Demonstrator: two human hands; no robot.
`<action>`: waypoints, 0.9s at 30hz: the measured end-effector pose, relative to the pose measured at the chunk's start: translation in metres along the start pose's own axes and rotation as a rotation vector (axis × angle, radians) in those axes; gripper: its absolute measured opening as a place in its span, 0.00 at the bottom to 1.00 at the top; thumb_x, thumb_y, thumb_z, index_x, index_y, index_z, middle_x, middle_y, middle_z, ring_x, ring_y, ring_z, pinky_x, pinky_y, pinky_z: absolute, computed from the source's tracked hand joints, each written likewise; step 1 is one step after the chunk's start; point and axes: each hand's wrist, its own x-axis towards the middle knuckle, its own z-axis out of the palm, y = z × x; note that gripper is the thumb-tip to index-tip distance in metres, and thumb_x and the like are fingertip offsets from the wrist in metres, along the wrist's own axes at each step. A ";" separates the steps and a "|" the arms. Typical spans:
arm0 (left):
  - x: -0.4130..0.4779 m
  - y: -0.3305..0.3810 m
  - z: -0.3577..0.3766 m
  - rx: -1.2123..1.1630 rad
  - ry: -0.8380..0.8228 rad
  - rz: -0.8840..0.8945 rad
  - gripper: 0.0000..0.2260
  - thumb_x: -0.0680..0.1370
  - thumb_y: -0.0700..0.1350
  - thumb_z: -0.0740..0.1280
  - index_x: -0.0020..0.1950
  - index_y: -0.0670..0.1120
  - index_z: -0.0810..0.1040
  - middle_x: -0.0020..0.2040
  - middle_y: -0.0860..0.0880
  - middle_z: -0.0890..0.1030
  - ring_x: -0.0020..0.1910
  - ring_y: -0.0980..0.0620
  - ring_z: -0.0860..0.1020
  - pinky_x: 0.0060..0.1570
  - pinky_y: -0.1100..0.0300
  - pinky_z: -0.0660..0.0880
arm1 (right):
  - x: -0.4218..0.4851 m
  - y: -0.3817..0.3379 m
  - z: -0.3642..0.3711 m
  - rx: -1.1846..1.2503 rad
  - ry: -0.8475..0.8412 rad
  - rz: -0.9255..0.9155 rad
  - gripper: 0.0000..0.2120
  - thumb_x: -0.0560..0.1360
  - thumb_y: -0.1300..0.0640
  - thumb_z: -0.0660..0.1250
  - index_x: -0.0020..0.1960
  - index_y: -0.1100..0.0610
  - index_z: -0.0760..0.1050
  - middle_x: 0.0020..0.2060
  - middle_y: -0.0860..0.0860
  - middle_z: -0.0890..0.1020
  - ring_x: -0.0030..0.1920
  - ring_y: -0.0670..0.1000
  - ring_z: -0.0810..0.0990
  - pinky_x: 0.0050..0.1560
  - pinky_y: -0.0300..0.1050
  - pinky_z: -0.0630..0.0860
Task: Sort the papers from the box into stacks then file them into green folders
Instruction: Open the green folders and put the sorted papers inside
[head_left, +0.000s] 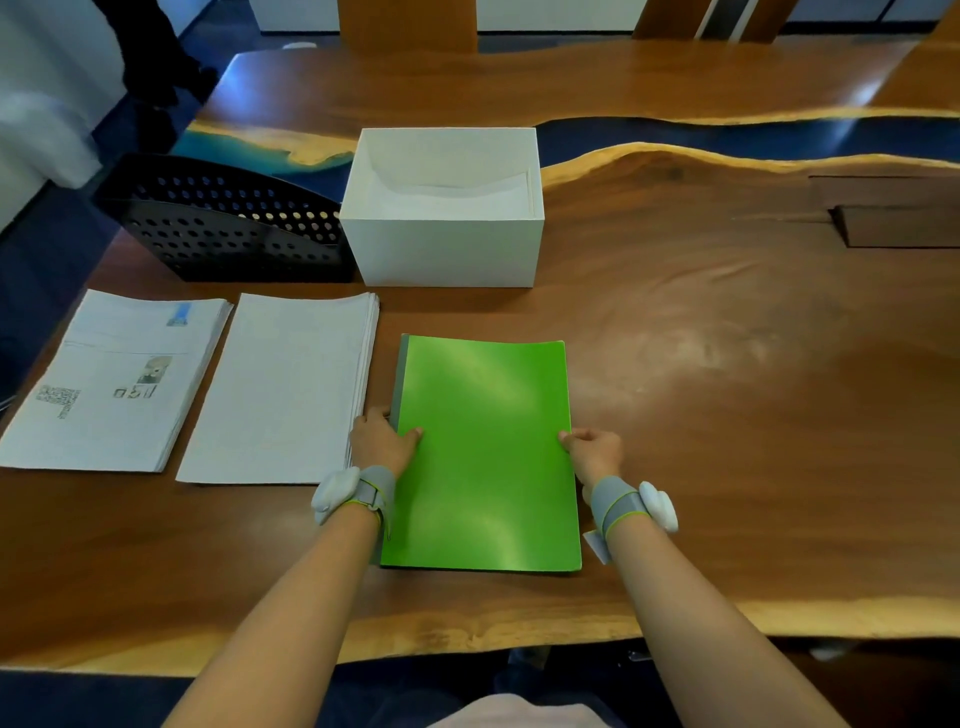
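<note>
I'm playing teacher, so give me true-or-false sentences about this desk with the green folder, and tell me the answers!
1. The green folder lies closed on the table. True.
2. Only the left hand holds the folder. False: the right hand pinches its other edge too.
3. Two stacks of paper lie left of the folder. True.
4. The white box stands left of the black rack. False: it stands right of it.

Green folder (483, 452) lies closed and flat on the wooden table (727, 322). Left hand (382, 439) grips its spine edge, thumb on the cover; right hand (595, 449) pinches the opposite edge. Two paper stacks (283, 387) sit just left of it, white box (441, 249) and black file rack (228, 223) behind.
</note>
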 end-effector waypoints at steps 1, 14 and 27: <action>0.002 0.000 -0.001 -0.025 -0.003 -0.012 0.27 0.72 0.46 0.74 0.66 0.37 0.70 0.63 0.36 0.74 0.62 0.39 0.73 0.62 0.50 0.70 | 0.001 -0.001 0.001 -0.002 0.010 -0.007 0.09 0.72 0.62 0.72 0.35 0.57 0.76 0.42 0.60 0.81 0.44 0.54 0.78 0.57 0.59 0.76; 0.005 -0.011 -0.007 -0.067 0.062 -0.040 0.27 0.71 0.47 0.75 0.65 0.37 0.71 0.62 0.38 0.75 0.61 0.39 0.74 0.58 0.51 0.71 | 0.002 -0.004 0.011 -0.199 -0.002 -0.066 0.10 0.70 0.58 0.74 0.35 0.56 0.73 0.28 0.48 0.72 0.40 0.51 0.74 0.41 0.42 0.67; 0.012 -0.017 -0.010 -0.284 -0.090 0.003 0.26 0.70 0.43 0.76 0.64 0.40 0.73 0.61 0.40 0.78 0.59 0.42 0.78 0.60 0.47 0.74 | 0.000 -0.010 0.013 -0.274 -0.021 -0.158 0.10 0.70 0.58 0.75 0.42 0.56 0.73 0.31 0.52 0.73 0.40 0.52 0.73 0.39 0.39 0.63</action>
